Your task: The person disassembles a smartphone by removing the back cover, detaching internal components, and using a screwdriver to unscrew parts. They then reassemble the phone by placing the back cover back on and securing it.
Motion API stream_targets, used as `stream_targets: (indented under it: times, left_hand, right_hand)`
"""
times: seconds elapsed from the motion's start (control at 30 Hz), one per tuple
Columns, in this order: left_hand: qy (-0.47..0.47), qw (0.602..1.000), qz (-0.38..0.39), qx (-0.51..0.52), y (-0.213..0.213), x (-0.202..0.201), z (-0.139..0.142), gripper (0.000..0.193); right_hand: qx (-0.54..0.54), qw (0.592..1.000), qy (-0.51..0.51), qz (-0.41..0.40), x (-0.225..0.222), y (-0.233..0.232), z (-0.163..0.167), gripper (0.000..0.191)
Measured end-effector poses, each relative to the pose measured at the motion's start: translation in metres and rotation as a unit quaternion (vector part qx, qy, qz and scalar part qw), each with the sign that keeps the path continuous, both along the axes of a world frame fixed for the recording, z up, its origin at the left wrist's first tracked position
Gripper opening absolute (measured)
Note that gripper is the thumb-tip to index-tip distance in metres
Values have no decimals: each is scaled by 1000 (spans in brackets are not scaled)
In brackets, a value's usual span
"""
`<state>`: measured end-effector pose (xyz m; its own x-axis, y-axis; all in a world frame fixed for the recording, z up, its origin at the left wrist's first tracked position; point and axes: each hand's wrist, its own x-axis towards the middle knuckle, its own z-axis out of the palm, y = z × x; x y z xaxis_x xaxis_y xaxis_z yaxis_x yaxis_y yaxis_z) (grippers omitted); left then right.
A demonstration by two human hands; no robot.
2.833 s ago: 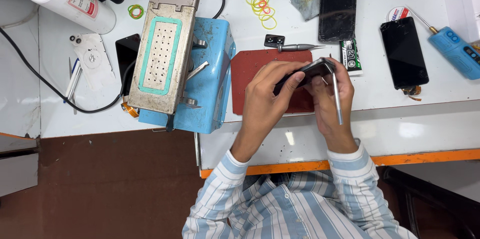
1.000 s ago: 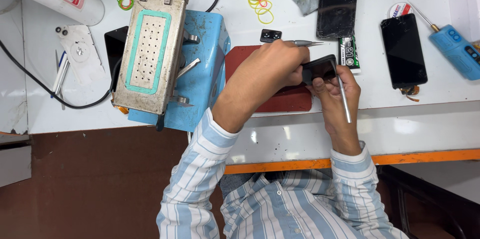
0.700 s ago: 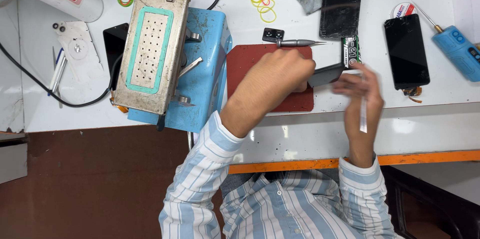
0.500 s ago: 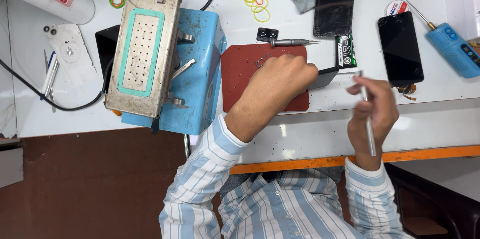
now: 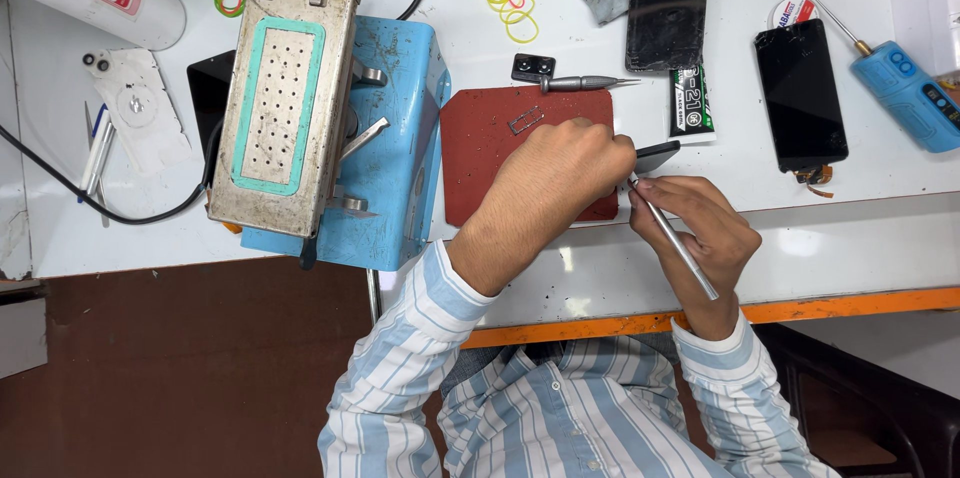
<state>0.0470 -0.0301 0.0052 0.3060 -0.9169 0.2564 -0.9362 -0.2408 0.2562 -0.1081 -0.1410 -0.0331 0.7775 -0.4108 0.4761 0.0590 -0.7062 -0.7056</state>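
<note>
The white table (image 5: 860, 238) carries, in the left half of the frame, a blue machine with a perforated metal plate (image 5: 290, 98), set well to the side so the red mat (image 5: 490, 153) at the centre is open as a work surface. The left hand (image 5: 555, 173) lies curled over the mat's right edge, clamped on a small dark phone part (image 5: 655, 154) that juts out toward the right, apparently to steady it. Just right of it, the right hand (image 5: 700, 238) pinches a thin metal tool (image 5: 672, 238) like a pen, its tip at the part, with spare tweezers (image 5: 585, 83) above the mat.
</note>
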Motion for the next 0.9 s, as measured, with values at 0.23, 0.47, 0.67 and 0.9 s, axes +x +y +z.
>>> stream_targets:
  times: [0.23, 0.47, 0.67, 0.9]
  left_hand:
    - [7, 1000, -8, 3, 2, -4, 5, 9]
    - [32, 999, -9, 15, 3, -12, 6, 19]
    - [-1, 1000, 2, -3, 2, -18, 1, 12]
    - [109, 994, 11, -12, 16, -10, 4, 16]
  right_hand:
    - [-59, 998, 21, -10, -1, 2, 9, 20]
    - [-111, 993, 46, -15, -2, 11, 25, 20]
    - [-55, 990, 129, 10, -1, 3, 57, 14]
    - [39, 980, 180, 70, 5, -2, 92, 22]
